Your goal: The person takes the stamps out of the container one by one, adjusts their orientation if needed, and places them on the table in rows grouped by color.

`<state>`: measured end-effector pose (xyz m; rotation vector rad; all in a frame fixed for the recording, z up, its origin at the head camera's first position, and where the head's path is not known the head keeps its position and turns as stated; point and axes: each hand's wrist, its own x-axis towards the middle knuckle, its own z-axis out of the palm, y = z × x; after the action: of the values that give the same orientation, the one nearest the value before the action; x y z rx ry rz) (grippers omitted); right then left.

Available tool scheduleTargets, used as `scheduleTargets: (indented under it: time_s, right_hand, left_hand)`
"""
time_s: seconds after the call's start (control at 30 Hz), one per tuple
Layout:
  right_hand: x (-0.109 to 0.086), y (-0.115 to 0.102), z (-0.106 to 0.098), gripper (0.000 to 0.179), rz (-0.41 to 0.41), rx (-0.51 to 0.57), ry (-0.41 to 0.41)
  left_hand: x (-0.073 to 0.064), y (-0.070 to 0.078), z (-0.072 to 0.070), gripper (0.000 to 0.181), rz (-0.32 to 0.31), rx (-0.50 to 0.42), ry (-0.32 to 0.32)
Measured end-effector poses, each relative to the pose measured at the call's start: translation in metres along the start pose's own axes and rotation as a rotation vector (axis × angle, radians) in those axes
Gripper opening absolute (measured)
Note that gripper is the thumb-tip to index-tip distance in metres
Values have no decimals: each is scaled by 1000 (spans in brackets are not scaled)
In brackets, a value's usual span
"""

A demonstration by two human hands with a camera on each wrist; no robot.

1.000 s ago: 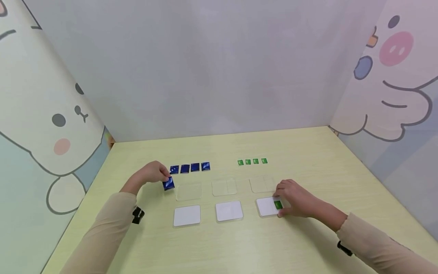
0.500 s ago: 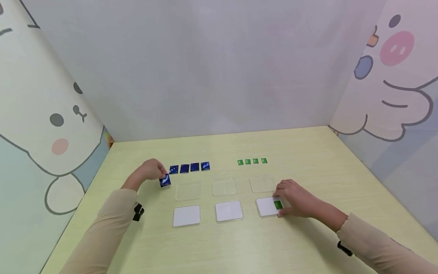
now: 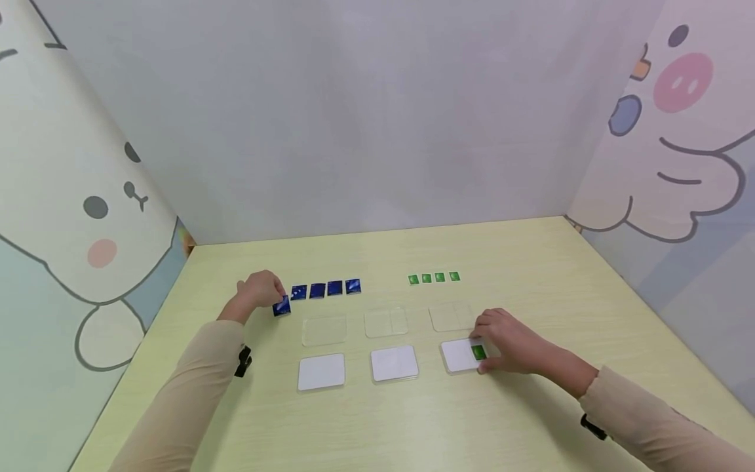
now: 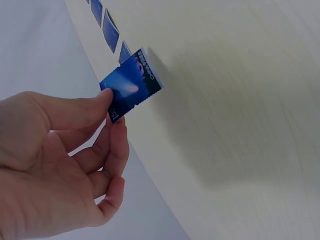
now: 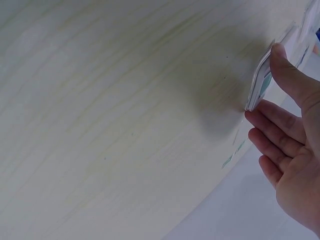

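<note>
My left hand [image 3: 261,290] pinches a blue postage stamp [image 4: 131,86] by one corner between thumb and forefinger, a little above the table. Its notched edge and small print show in the left wrist view. Just beyond lies a row of several blue stamps [image 3: 317,290]. My right hand [image 3: 512,344] grips the right-hand flat case [image 3: 459,356], which has a white insert and a green stamp [image 3: 478,353] at its right end. In the right wrist view the thumb [image 5: 287,70] is on one edge of the case and fingertips touch the other.
Two more white-filled cases, the left one [image 3: 321,372] and the middle one [image 3: 394,364], lie in line with it. Behind them are three clear covers [image 3: 386,322]. Several small green stamps [image 3: 433,278] lie in a row farther back. A pale wall [image 3: 377,131] bounds the table.
My left hand has moved slightly back and left with the blue stamp, which has come nearer the left end of the blue row. The right hand has stayed on the case.
</note>
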<state>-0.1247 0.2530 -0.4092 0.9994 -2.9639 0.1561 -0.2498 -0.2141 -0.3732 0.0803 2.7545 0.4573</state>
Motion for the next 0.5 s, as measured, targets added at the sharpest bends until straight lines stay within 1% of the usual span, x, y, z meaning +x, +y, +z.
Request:
scheduleTargets:
  time_s: [0.17, 0.37, 0.5]
  right_hand:
    - [0, 0, -1, 46, -5, 1, 7]
    - [0, 0, -1, 46, -1, 1, 1]
    - [0, 0, 0, 46, -2, -5, 5]
  left_hand:
    - [3, -2, 2, 14, 3, 24, 46]
    - [8, -1, 6, 12, 7, 46, 100]
    - [13, 0, 8, 14, 9, 88, 125]
